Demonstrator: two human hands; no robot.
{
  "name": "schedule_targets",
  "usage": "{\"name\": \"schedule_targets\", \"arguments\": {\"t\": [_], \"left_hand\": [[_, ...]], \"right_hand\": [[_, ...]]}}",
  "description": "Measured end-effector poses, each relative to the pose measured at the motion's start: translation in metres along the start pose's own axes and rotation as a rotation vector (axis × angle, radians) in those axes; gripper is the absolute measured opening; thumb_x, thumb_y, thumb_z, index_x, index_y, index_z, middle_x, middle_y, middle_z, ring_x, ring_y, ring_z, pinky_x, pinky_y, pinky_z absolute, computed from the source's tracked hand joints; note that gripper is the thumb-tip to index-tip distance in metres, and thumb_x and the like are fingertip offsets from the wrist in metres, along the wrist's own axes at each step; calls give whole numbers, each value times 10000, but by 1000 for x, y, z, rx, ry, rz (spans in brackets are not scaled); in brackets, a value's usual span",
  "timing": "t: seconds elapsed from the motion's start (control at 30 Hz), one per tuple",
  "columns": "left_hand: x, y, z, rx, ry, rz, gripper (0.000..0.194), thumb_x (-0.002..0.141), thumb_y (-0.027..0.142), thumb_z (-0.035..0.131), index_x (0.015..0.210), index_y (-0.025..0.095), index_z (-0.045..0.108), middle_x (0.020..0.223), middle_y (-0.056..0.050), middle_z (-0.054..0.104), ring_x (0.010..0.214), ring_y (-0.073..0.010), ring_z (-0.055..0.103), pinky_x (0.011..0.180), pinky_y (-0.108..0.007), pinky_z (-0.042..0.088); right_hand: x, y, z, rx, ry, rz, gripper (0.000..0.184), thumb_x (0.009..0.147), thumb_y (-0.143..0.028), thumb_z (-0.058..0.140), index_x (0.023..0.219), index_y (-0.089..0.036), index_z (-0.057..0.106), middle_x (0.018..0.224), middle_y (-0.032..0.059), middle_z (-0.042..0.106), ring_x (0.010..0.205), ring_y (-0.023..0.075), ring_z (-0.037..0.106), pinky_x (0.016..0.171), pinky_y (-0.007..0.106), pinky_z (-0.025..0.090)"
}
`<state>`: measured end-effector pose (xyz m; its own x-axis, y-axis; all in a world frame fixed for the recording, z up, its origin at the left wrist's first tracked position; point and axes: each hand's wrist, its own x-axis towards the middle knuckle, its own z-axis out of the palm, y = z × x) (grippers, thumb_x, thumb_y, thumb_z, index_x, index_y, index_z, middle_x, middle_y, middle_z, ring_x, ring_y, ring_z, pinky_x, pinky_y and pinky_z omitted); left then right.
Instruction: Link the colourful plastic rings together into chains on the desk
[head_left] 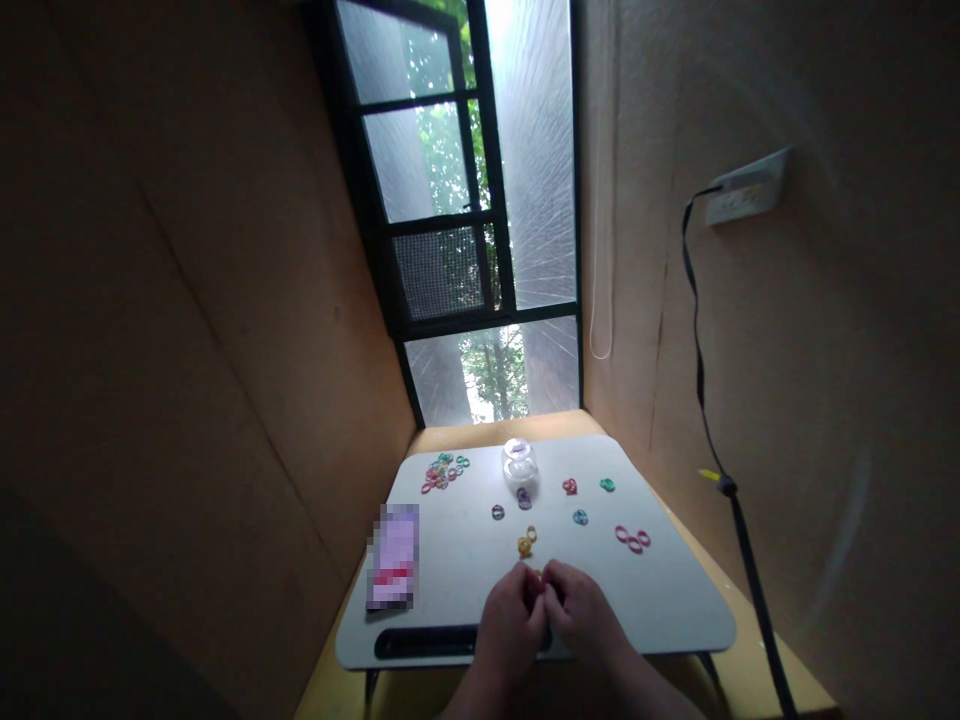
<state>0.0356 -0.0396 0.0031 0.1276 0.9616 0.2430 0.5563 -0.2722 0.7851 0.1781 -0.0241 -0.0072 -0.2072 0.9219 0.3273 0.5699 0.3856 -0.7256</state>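
Observation:
My left hand (511, 612) and my right hand (583, 608) meet at the front middle of the white lap table (450, 590), fingers closed in a pinch. Between the fingertips shows a bit of a small orange-red ring, apparently a hair tie (538, 575), mostly hidden. Just beyond lie yellow hair ties (525, 546). Farther back are a dark one (498, 512), purple ones (523, 498), red ones (570, 486), blue ones (580, 517) and green ones (607, 485). Several pink hair ties (634, 540) sit at the right.
A mixed pile of hair ties (444, 472) lies at the back left, and a clear round jar (519, 464) stands at the back. A blurred purple packet (395, 555) rests at the left, behind a dark slot (427, 641). A black cord (739, 520) hangs at the right wall.

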Motion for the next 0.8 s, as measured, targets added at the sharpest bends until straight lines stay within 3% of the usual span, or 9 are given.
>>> {"name": "schedule_targets", "arguments": {"t": [0.8], "left_hand": [[-7, -3, 5, 68, -34, 0, 78, 823, 206, 536, 765, 209, 484, 723, -4, 590, 654, -150, 503, 612, -269, 310]], "right_hand": [[-6, -5, -4, -6, -18, -19, 129, 800, -162, 438, 691, -206, 492, 686, -5, 584, 658, 149, 516, 619, 256, 332]]}}
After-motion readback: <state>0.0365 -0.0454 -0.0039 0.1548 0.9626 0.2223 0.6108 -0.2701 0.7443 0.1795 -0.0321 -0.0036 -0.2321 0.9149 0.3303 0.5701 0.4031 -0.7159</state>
